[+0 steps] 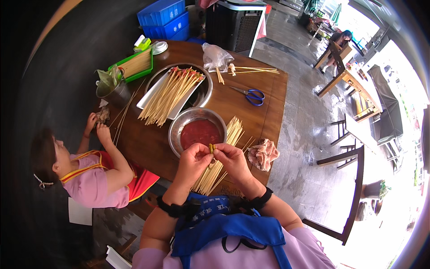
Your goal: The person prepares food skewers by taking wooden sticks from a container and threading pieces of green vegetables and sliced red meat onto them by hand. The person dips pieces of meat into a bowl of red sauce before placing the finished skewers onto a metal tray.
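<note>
My left hand (pixel 196 157) and my right hand (pixel 230 157) meet over the table, pinching a small green pickled pepper (pixel 211 148) between their fingertips. Just beyond them stands a metal bowl (pixel 173 132) of red meat in liquid (pixel 200 132). Beneath and beside my hands lies a heap of bare bamboo skewers (pixel 233 129). Past the bowl, a white tray (pixel 147 95) holds many skewers threaded with red and green pieces (pixel 186 74), resting across a large round metal basin (pixel 209 89). A crumpled cloth (pixel 263 154) is at the table's right edge.
Blue-handled scissors (pixel 253 96) lie on the wooden table (pixel 273 111), near a plastic bag (pixel 216 58) and loose skewers. A green basket (pixel 150 64) of skewers and a metal bucket (pixel 114 95) stand at far left. A co-worker (pixel 97 175) sits on the left, handling a cloth; another person (pixel 339 43) is in the background.
</note>
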The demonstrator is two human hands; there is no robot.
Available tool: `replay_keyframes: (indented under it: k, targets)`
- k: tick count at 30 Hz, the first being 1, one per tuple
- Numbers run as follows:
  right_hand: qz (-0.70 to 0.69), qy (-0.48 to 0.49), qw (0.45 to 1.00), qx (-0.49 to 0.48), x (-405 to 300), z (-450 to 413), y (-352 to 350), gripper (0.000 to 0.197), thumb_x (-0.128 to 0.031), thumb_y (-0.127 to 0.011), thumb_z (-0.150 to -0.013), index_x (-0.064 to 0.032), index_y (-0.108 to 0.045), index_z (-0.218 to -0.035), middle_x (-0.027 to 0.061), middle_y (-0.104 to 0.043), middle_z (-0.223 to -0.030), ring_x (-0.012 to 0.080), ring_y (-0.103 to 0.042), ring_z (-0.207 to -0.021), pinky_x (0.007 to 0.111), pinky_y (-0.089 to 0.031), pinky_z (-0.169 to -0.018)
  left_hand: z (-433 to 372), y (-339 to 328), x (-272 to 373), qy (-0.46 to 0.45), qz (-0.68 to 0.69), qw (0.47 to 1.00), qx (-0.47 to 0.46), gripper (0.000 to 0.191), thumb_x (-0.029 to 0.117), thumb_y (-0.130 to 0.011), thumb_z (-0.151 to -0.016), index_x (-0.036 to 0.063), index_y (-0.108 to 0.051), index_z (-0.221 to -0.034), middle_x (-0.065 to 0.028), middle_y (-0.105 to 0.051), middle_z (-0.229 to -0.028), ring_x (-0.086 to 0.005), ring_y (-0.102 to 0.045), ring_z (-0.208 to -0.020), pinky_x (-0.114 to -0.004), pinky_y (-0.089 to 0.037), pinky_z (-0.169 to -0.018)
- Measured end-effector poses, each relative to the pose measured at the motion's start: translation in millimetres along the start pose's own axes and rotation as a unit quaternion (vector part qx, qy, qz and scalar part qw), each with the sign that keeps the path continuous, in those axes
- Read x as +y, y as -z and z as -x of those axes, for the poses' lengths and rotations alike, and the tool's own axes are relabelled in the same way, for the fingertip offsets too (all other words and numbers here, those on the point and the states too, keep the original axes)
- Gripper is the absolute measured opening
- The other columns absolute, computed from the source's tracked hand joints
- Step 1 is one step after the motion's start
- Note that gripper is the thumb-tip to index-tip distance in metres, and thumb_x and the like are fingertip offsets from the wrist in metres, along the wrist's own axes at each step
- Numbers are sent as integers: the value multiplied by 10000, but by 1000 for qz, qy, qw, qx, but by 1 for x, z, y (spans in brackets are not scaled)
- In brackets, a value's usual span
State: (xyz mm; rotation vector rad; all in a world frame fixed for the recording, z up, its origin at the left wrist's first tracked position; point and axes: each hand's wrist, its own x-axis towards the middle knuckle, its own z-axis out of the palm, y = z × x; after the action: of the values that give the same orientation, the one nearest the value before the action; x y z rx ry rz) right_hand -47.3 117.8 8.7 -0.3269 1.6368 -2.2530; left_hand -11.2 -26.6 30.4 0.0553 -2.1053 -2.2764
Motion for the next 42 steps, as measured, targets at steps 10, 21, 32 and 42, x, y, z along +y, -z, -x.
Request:
replay_keyframes:
  k: [10,21,32,42]
  targets:
    - [14,51,998,-40,-7,16,7,156,-40,-588,-856,13,-627,-998,58,-580,-985,134,-543,-923,247,-432,-839,8,-4,4,66,52,996,-35,57,19,-618,-814,17,-568,-842,-14,-595,-767,-72,-566,-698,-196,-466,-649]
    - [-24,26,999,-16,-18,20,-3,156,-103,-504,-916,-4,-573,-1016,72,-596,-1071,140,-536,-998,283,-415,-911,22,-13,6,114,202,972,-25,101,31,-605,-836,3,-597,-933,-12,-620,-820,-78,-578,-722,-204,-472,-615]
    - [72,63,994,56,-6,21,-8,173,-68,-556,-881,25,-594,-1022,51,-641,-865,95,-586,-807,228,-475,-748,23,-2,19,-261,-275,925,20,139,-36,-640,-720,19,-579,-831,-112,-584,-767,-286,-586,-695,-327,-472,-605]
    - [92,-154,979,-93,-25,27,-6,229,-142,-513,-912,33,-602,-1029,52,-638,-871,105,-626,-773,225,-511,-691,17,19,3,-258,-250,932,-41,158,-32,-674,-689,29,-562,-782,-94,-551,-751,-263,-568,-676,-328,-464,-582]
